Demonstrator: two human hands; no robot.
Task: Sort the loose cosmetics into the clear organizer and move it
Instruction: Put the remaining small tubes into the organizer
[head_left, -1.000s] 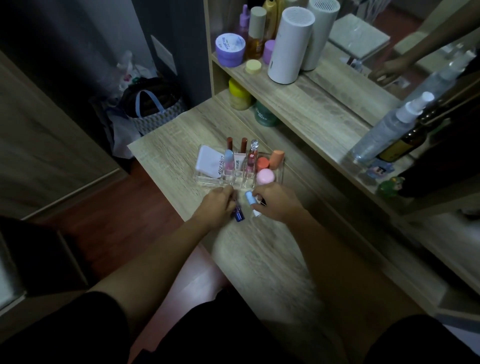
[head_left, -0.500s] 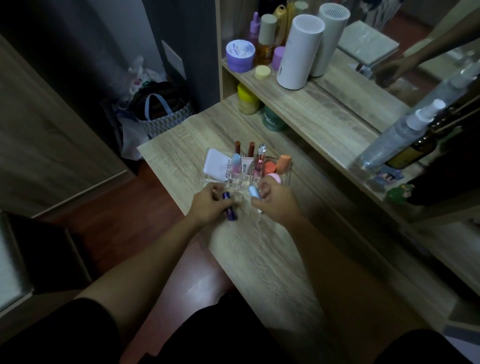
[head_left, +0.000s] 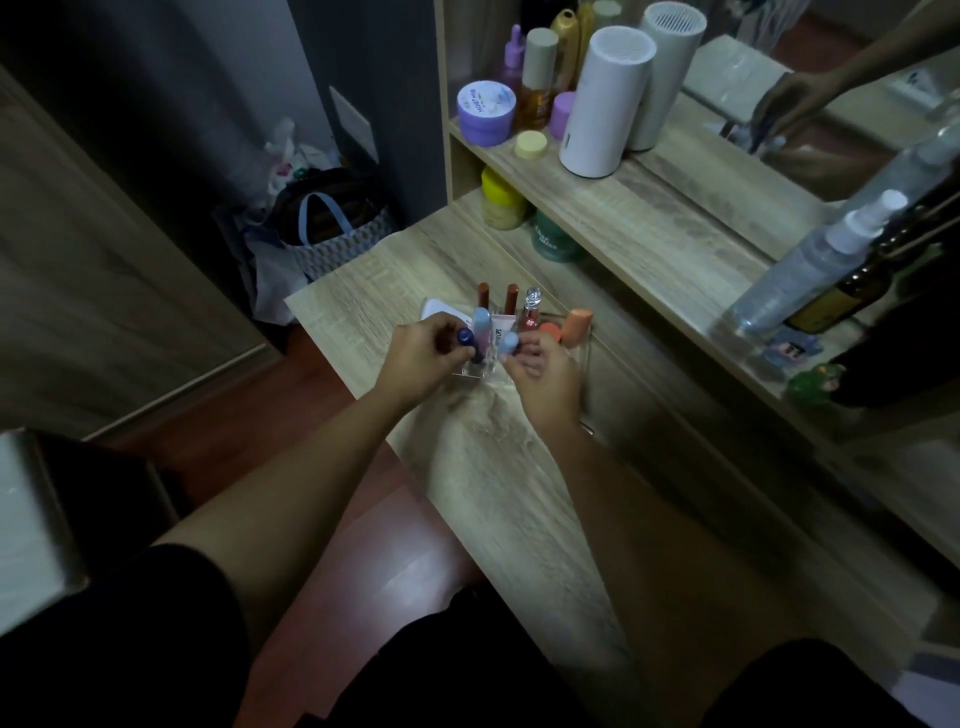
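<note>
The clear organizer (head_left: 586, 349) stands on the wooden desk (head_left: 498, 493), holding upright lipsticks (head_left: 484, 297), a pale tube, an orange sponge (head_left: 576, 326) and a white compact (head_left: 441, 310). My left hand (head_left: 423, 358) is shut on a dark blue tube (head_left: 467, 340), held over the organizer's near left slots. My right hand (head_left: 543, 371) is shut on a light blue tube (head_left: 508, 345), raised at the organizer's near edge. My hands hide the front row of compartments.
A shelf (head_left: 649, 208) above the desk carries a white cylinder (head_left: 602, 104), a purple jar (head_left: 485, 111), bottles and a spray bottle (head_left: 815, 265). A mirror lies behind. Yellow and green jars (head_left: 501, 200) sit under the shelf. A bag (head_left: 332, 228) rests on the floor to the left.
Both hands lifted their tubes from the desk and moved forward to the organizer's near edge. The view shifted slightly downward.
</note>
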